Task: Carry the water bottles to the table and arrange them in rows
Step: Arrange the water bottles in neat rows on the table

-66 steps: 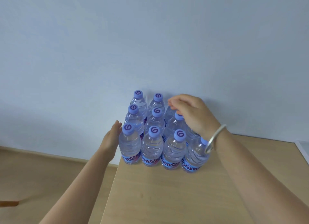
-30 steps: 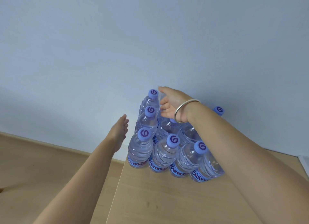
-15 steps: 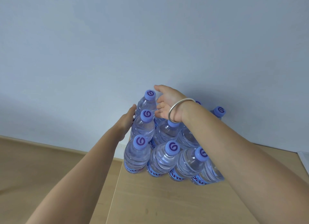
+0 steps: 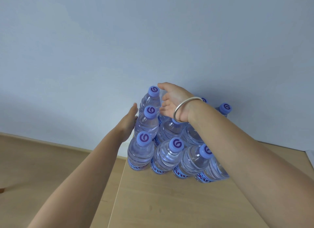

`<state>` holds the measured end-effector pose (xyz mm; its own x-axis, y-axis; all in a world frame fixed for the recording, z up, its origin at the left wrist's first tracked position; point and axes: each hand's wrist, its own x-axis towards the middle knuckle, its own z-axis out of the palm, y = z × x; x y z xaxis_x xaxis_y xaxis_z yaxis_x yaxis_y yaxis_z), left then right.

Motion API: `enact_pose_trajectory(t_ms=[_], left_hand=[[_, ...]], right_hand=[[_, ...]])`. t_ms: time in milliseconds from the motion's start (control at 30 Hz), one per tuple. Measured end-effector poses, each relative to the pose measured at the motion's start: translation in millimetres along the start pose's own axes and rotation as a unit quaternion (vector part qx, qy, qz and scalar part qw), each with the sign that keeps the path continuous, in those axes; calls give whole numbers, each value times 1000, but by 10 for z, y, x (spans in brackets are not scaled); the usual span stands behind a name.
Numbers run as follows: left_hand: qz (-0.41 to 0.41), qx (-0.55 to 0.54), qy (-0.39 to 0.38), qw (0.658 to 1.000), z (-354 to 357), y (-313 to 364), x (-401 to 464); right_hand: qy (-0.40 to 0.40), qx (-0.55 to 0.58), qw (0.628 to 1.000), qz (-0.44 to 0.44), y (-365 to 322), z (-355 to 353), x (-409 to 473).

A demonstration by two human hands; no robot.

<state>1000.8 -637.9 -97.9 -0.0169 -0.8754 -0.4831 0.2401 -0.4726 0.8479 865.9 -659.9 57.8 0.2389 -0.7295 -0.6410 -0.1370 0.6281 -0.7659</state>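
Note:
Several clear water bottles (image 4: 167,157) with purple caps stand upright in rows at the back left corner of the wooden table (image 4: 166,204), against the wall. My left hand (image 4: 129,121) lies flat with straight fingers against the left side of the middle-row bottle (image 4: 147,124). My right hand (image 4: 171,102), a silver bangle on its wrist, reaches over the rows with the palm facing left. Its fingers go behind the back-row bottles beside the back left bottle (image 4: 151,98), and the fingertips are hidden. My right forearm covers part of the right-hand bottles.
The table's left edge (image 4: 117,190) runs just beside the bottles, with wooden floor (image 4: 51,165) below it. A plain pale wall (image 4: 153,40) stands right behind the rows. A bottle cap (image 4: 225,107) shows at the far right of the back row.
My left hand moved right from free air onto the side of the left column. My right hand shifted from the caps to the back row, palm turned left. The view moved closer.

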Motion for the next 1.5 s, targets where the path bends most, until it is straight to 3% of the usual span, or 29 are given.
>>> enact_pose_trajectory(t_ms=[133,267,367,533,833,1067,1233,1333,1500], left_hand=[[19,-36,118,992,-81,-392,-442],[59,-36,99,993,118,-867,-950],[53,-38,131,989,199,-933,-1035],[59,-12,110,992,192,-905,-1063],[53,23,114,992,193,-881,-1094],[68,19,119,990,223,-926,-1058],[62,40,79,994,46,-850,-970],[25,20,145,989,-147,-645,-774],[20,-16,119,993,-220,-160,-393]], right_hand=[[-19,14,996,-85,84,-126,-513],[-98,23,993,-69,706,-140,-1079],[-101,-85,987,-94,1279,-73,-1241],[-97,-91,984,-119,1625,-30,-1068],[-108,-86,976,-168,1606,85,-943],[-122,-107,974,-161,1625,21,-875],[-128,-88,980,-129,1613,-117,-917],[-126,-72,982,-121,1398,-302,-1063],[-59,-45,975,-209,906,-700,-1174]])
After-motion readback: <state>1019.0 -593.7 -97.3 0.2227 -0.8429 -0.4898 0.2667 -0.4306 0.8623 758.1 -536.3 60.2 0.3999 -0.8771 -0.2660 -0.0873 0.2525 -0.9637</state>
